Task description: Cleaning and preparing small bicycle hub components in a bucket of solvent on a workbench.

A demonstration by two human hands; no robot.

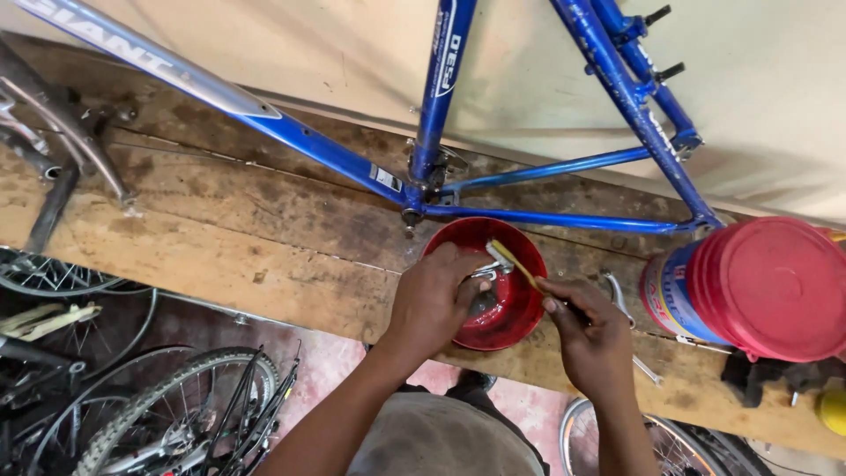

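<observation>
A small metal part (485, 273) is pinched by the left hand (432, 300) over the red bowl (520, 322), catching drips; a yellow toothbrush (514, 264) is gripped by the right hand (595, 339) for scrubbing.

There is one view only, from a camera on the person's head. It looks steeply down and a little forward, near the wooden bench (264, 229). The bench crosses the middle of the picture, the wall is at the top, and the floor is below.
</observation>
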